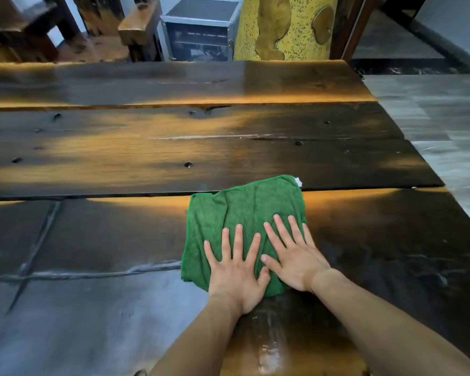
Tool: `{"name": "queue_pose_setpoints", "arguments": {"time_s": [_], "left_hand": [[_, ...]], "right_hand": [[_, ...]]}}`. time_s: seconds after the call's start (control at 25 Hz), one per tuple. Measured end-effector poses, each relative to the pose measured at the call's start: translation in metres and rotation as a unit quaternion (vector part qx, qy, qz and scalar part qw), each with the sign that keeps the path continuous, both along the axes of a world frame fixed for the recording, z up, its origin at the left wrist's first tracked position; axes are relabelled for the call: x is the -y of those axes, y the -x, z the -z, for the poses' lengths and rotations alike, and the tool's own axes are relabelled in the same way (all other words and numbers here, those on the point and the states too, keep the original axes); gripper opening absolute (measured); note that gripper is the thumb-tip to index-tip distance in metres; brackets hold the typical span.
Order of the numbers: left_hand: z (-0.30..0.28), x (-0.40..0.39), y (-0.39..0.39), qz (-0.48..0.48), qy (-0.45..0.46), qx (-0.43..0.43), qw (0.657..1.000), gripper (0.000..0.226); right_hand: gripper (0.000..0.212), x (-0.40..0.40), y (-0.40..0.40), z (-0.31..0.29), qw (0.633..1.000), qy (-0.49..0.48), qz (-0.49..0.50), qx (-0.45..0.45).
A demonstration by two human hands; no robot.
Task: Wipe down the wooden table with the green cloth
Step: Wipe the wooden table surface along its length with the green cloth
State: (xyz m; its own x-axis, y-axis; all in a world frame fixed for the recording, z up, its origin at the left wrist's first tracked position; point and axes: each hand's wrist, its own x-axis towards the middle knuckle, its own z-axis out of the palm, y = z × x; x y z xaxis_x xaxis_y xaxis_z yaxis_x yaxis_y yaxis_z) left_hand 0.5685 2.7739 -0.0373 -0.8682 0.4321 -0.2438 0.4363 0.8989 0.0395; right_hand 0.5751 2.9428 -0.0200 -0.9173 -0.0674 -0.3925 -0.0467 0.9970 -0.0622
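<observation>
the wooden table (174, 147) fills most of the view, built of wide dark planks with knots, small holes and long seams running left to right; warm light glints along the plank edges, and a wet, shiny streak shows on the nearest plank between the two forearms. beyond its right edge lies a grey tiled floor (445, 126). behind the far edge stand a yellow speckled pillar (288, 28), a metal-framed cabinet (201, 31) just left of it, and dark wooden furniture (65, 31) at the far left.

the green cloth (236, 213) lies flat on the near right part of the table, folded into a rough square, its far edge crossing the seam between the nearest plank and the next; a small white tag pokes out at its far right corner.

both hands press down on the near half of the cloth, side by side. the left hand (238, 275) lies palm down with fingers straight and spread, its heel just off the cloth's near edge. the right hand (296, 259) is likewise flat with fingers spread, angled slightly leftward, its thumb touching the left hand's thumb side; neither hand pinches or grips the fabric
</observation>
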Motion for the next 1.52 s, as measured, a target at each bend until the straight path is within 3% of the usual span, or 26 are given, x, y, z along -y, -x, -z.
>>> {"name": "queue_pose_setpoints", "arguments": {"time_s": [0.32, 0.52, 0.76, 0.88, 1.08, 1.52], "left_hand": [[0.000, 0.021, -0.126, 0.013, -0.061, -0.007, 0.998, 0.082], [-0.001, 0.019, -0.154, 0.012, -0.070, -0.005, 0.997, 0.078], [0.005, 0.032, -0.116, -0.009, -0.048, -0.004, 0.999, 0.077], [0.006, 0.020, -0.108, 0.009, -0.059, -0.004, 0.998, 0.079], [0.004, 0.005, -0.079, 0.010, -0.068, 0.001, 0.998, 0.078], [0.010, -0.080, 0.063, -0.014, -0.051, -0.018, 0.998, 0.075]], "right_hand": [[0.084, 0.003, -0.143, 0.009, 0.999, -0.028, 0.043, -0.003], [0.081, -0.009, -0.189, 0.013, 0.997, -0.035, 0.062, -0.034], [0.089, 0.041, -0.146, 0.005, 0.971, 0.011, 0.226, -0.082], [0.075, 0.038, -0.144, 0.025, 0.967, 0.013, 0.229, -0.111], [0.075, 0.015, -0.122, 0.027, 0.961, -0.008, 0.252, -0.110], [0.078, -0.074, 0.027, 0.025, 0.962, -0.018, 0.243, -0.119]]}}
